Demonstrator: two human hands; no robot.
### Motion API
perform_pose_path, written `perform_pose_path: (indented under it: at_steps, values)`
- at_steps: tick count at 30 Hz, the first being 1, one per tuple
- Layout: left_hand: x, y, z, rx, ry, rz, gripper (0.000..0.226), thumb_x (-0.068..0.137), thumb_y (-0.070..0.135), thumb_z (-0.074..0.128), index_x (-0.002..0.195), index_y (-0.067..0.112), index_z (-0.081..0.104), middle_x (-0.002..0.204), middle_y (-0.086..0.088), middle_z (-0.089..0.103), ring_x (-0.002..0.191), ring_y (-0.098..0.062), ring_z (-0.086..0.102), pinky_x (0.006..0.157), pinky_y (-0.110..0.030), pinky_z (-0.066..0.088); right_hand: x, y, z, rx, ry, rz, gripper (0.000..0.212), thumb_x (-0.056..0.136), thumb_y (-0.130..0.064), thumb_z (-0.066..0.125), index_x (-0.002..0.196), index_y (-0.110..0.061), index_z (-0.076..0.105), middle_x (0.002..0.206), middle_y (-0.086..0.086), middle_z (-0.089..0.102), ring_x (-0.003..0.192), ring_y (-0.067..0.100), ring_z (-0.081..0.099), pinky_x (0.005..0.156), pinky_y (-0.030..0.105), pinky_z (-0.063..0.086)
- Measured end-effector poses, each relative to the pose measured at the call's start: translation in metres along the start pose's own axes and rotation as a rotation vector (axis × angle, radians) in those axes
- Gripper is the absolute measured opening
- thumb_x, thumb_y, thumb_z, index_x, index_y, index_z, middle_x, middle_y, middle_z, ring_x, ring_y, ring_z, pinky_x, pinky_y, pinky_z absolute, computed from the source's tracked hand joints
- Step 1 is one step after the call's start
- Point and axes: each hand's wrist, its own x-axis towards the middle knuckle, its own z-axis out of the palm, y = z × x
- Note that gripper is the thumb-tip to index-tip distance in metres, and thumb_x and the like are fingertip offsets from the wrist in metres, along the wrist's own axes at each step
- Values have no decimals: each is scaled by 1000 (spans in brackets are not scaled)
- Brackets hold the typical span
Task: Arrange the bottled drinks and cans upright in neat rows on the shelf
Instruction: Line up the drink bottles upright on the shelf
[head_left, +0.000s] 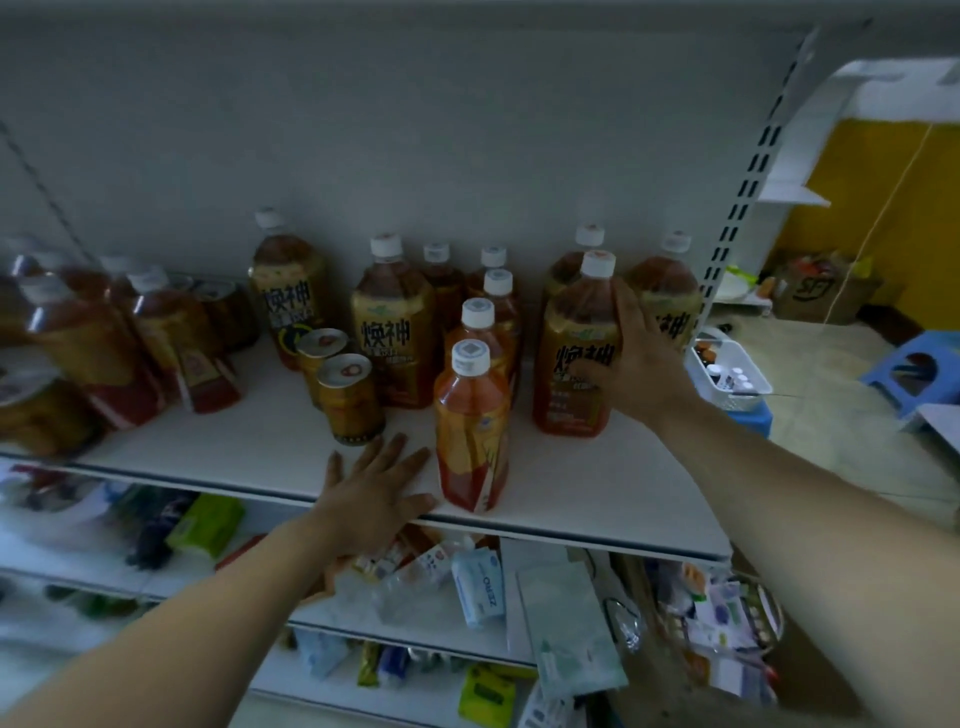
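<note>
On the white shelf (260, 447) stand several brown tea bottles with white caps. My right hand (641, 358) grips the large gold-labelled bottle (571, 364) at the right, which is upright near the shelf's front. My left hand (374, 488) lies flat with spread fingers on the shelf's front edge, beside a small orange-labelled bottle (470, 431) that heads a row of similar bottles running back. Two gold cans (350, 400) stand one behind the other just beyond my left hand. More large bottles (395, 332) stand behind them.
At the far left, several bottles (104, 338) lean or stand crowded together. Lower shelves hold packets and wipes (480, 587). To the right are a slotted upright (737, 208), a white basket (727, 369) and a blue stool (919, 369).
</note>
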Motion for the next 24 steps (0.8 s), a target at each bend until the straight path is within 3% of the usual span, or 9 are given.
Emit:
perform_pose_path:
  at_steps: [4, 6, 8, 10, 12, 15, 19, 21, 24]
  values:
    - [-13, -10, -24, -162, 18, 34, 63, 93, 53, 44, 149, 35, 21, 160, 6, 10, 146, -16, 11, 118, -40, 10, 0, -10, 0, -16, -46, 93, 106, 75, -35, 78, 154, -20, 10, 157, 9, 22, 138, 33, 32, 108, 44, 33]
    - [-21, -22, -38, -337, 82, 23, 54, 93, 43, 52, 143, 28, 38, 154, 1, 30, 140, -19, 30, 112, -31, 22, 0, -25, -2, 25, 25, 144, 101, 66, -48, 74, 149, -21, 24, 149, 11, 34, 134, 33, 37, 106, 44, 37]
    - [-24, -42, -53, -487, 154, 45, 40, 92, 34, 58, 130, 24, 55, 141, -1, 48, 128, -19, 45, 105, -27, 32, 3, -48, -7, 78, 137, 156, 84, 70, -53, 71, 138, -14, 40, 137, 12, 44, 127, 31, 42, 101, 39, 38]
    - [-23, -65, -69, -476, 214, 93, 20, 91, 29, 59, 110, 27, 66, 123, -1, 62, 113, -17, 55, 96, -27, 40, 7, -77, -12, 70, 201, 141, 78, 79, -49, 68, 140, -11, 38, 140, 13, 41, 132, 31, 36, 104, 38, 32]
    - [-21, -88, -84, -402, 274, 121, 13, 92, 29, 57, 97, 32, 68, 108, 5, 67, 103, -15, 60, 91, -31, 45, 10, -109, -16, -16, 253, 90, 84, 83, -50, 64, 149, -13, 27, 151, 12, 30, 139, 29, 26, 112, 41, 25]
    - [-15, -116, -102, -433, 347, 162, 12, 91, 26, 57, 89, 31, 68, 93, 11, 64, 92, -11, 59, 82, -27, 42, 6, -154, -9, -78, 273, 35, 81, 86, -50, 61, 150, -13, 27, 154, 11, 28, 142, 26, 22, 114, 40, 22]
    - [27, -152, -110, -495, 305, 270, 11, 87, 23, 61, 97, 20, 66, 97, -3, 66, 94, -22, 63, 85, -37, 50, -10, -216, 28, -86, 153, -61, 68, 88, -47, 62, 144, -17, 39, 147, 4, 38, 137, 21, 30, 108, 28, 25]
    - [55, -162, -110, -469, 302, 302, 33, 84, 30, 63, 116, 20, 59, 116, -10, 60, 108, -30, 58, 92, -41, 49, -11, -234, 59, -77, 29, -63, 65, 87, -47, 62, 142, -20, 40, 144, 2, 41, 134, 19, 35, 104, 26, 28]
    - [91, -167, -106, -211, 248, 275, 77, 86, 40, 61, 150, 23, 21, 151, -15, 22, 137, -37, 28, 112, -41, 30, -10, -242, 117, -46, -153, 93, 69, 87, -47, 62, 146, -24, 34, 147, 4, 40, 134, 24, 38, 103, 32, 35]
